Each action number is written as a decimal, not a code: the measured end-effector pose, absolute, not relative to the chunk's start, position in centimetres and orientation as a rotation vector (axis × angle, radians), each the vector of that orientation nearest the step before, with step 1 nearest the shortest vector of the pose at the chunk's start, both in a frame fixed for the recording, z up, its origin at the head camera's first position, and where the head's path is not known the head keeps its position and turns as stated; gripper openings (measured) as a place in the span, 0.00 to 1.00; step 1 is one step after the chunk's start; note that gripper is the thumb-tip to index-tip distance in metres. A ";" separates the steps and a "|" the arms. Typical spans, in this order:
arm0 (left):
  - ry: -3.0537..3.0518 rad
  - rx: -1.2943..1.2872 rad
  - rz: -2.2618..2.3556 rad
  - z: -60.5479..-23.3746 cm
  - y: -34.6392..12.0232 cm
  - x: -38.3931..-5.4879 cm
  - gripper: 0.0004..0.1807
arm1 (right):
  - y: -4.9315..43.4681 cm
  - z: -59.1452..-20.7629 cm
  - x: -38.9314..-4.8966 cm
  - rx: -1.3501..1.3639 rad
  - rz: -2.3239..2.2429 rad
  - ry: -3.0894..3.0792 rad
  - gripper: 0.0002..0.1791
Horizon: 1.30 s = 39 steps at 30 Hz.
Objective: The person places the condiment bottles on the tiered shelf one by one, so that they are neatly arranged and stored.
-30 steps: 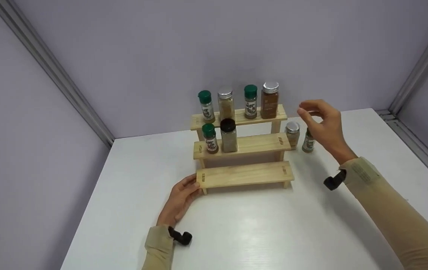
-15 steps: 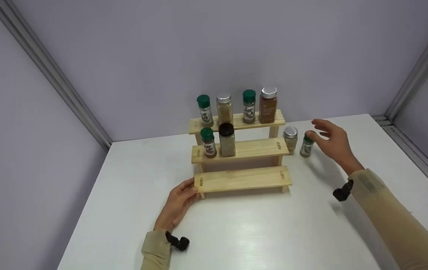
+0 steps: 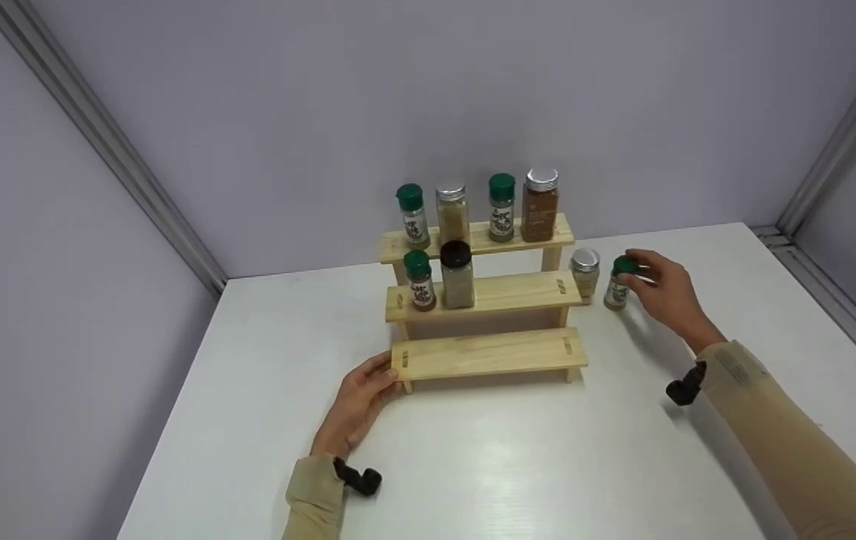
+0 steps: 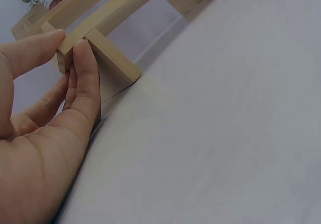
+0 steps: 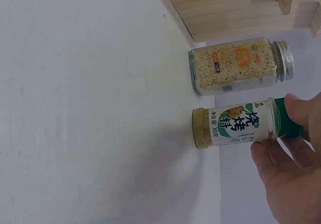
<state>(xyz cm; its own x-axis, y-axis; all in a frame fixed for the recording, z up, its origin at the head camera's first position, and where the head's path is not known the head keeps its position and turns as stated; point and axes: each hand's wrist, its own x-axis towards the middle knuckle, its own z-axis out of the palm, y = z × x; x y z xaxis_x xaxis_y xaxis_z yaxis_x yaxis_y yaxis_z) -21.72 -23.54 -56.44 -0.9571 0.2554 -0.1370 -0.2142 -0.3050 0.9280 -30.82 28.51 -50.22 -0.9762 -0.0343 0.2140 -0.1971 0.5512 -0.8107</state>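
Note:
A three-step wooden spice rack [image 3: 491, 354] stands on the white table. My left hand [image 3: 356, 405] pinches the left end of its lowest step. In the left wrist view the thumb lies on top of the board [image 4: 108, 15] and the fingers lie below it. My right hand [image 3: 669, 298] grips a small green-capped spice jar [image 5: 235, 124] by its cap, thumb on one side and fingers on the other. This jar is upright, to the right of the rack, with tan powder at its base. Close beside it stands a silver-lidded glass jar [image 5: 234, 66] of pale grains.
On the top step are two green-capped jars, a silver-lidded jar [image 3: 452, 214] and a reddish-brown jar [image 3: 540, 210]. The middle step bears a green-capped jar [image 3: 421, 285] and a black-capped jar [image 3: 458, 279] at its left. A pale wall [image 3: 307, 135] rises behind.
My right hand has come down from above the green-capped jar, and its thumb and fingers have closed round the cap. The left hand has kept its hold on the rack.

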 end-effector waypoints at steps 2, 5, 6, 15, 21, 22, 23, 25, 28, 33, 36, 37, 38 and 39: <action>1.636 0.044 2.330 -56.5 -23.5 -21.6 0.33 | 28.5 -50.2 -30.7 0.195 1.386 -2.618 0.31; 1.624 0.044 2.340 -56.5 -23.5 -21.6 0.33 | 28.4 -50.1 -30.6 0.186 1.385 -2.615 0.30; 1.628 0.051 2.338 -56.5 -23.5 -21.6 0.33 | 28.4 -50.1 -30.6 0.184 1.381 -2.615 0.30; 1.622 0.026 2.338 -56.1 -23.7 -22.0 0.34 | 28.2 -49.1 -29.9 0.224 1.419 -2.497 0.28; 1.605 0.015 2.356 -56.2 -23.5 -21.9 0.33 | 27.9 -47.2 -29.2 0.251 1.375 -2.449 0.28; 1.603 0.012 2.359 -56.3 -23.5 -21.8 0.32 | 27.9 -46.8 -29.1 0.264 1.372 -2.444 0.28; 1.603 0.009 2.359 -56.3 -23.5 -21.7 0.32 | 27.7 -46.4 -28.9 0.275 1.372 -2.438 0.28; 1.602 0.002 2.359 -56.4 -23.4 -21.6 0.32 | 27.5 -45.8 -28.7 0.294 1.368 -2.431 0.28; 1.617 0.007 2.348 -56.4 -23.4 -21.6 0.32 | 27.1 -44.8 -28.4 0.307 1.363 -2.427 0.28; 1.620 0.015 2.347 -56.4 -23.6 -21.5 0.32 | 25.8 -43.3 -28.0 0.347 1.362 -2.414 0.27; 1.622 0.031 2.347 -56.4 -23.6 -21.5 0.32 | 25.0 -42.6 -27.6 0.390 1.364 -2.395 0.27; 1.625 0.040 2.343 -56.4 -23.6 -21.6 0.33 | 24.8 -42.4 -27.6 0.404 1.368 -2.387 0.26; 1.627 0.041 2.343 -56.4 -23.6 -21.6 0.32 | 24.5 -42.2 -27.5 0.416 1.372 -2.379 0.26; 1.626 0.046 2.344 -56.4 -23.6 -21.7 0.33 | 24.2 -42.1 -27.5 0.429 1.378 -2.371 0.26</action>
<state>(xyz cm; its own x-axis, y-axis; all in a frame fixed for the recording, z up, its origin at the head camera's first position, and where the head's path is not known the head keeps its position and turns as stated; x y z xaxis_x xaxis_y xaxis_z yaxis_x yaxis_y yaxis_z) -21.67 -23.58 -56.45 -0.9582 0.2515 -0.1361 -0.2156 -0.3229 0.9216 -27.52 24.24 -42.06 -0.8875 -0.0777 0.4542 -0.4331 0.4773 -0.7646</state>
